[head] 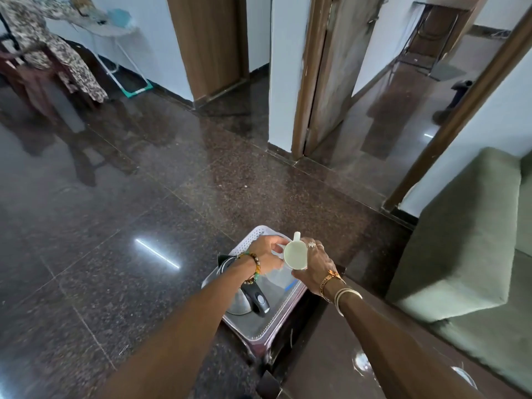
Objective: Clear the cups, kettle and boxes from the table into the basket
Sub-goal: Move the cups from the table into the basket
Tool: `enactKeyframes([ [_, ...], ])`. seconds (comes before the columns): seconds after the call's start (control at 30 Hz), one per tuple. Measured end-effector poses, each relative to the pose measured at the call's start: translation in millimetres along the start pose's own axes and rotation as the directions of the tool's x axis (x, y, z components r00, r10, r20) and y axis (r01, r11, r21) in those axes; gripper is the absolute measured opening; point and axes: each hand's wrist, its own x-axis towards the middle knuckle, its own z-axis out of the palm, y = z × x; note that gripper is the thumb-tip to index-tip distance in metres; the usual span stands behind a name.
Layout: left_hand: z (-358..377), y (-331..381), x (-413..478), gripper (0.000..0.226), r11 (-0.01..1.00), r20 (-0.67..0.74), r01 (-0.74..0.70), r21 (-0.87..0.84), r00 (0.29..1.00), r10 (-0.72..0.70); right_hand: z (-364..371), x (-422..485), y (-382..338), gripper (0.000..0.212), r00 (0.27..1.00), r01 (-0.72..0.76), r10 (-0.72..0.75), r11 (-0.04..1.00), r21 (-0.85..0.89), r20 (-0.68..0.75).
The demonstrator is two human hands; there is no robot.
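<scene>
The right hand (315, 263) is curled round the side of a white cup (295, 256), fingers wrapped over its far wall and thumb on the near side. The cup is tipped so that its open mouth faces the camera and its handle sticks up on the far side. There is a ring (311, 244) on one finger, and a gold bracelet (334, 280) and pale bangles (347, 295) on the wrist. The left hand (266, 253) is just left of the cup, its fingers pinching a white thing (277, 249) that touches the cup's left rim. Most of this is hidden, and I cannot tell whether it is a second cup. A bead bracelet (253, 267) circles the left wrist. Both hands hold their loads above the far half of a white perforated basket (254, 234). In the basket, under the left forearm, a steel kettle (247, 299) with a black handle lies towards the near left. A clear box (283, 281) with a blue edge is on the right of the basket, below the cup. The basket stands just left of a dark brown worktop (331, 358), which runs along the near right under the right forearm. Right of the worktop is a green sofa (460, 254). A polished dark stone floor (144, 182) spreads left and far, reflecting a strip of light. At the far left another person in patterned clothing (43, 47) stands beside an ironing board (112, 30). Further right along the far wall are wooden doors (207, 44).
</scene>
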Motion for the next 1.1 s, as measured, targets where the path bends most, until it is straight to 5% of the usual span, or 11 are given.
enactKeyframes([
  [0.33, -46.3, -20.6, 37.0, 0.048, 0.999, 0.03, 0.043, 0.006, 0.999, -0.043, 20.7, 56.7, -25.4, 0.079, 0.997, 0.026, -0.019, 0.996, -0.091, 0.075],
  [1.1, -54.5, -156.1, 217.1, 0.057, 0.956, 0.298, 0.237, 0.175, 0.912, -0.281, 184.4, 216.0, 18.1, 0.084, 0.932, -0.23, 0.251, 0.967, -0.112, 0.26],
])
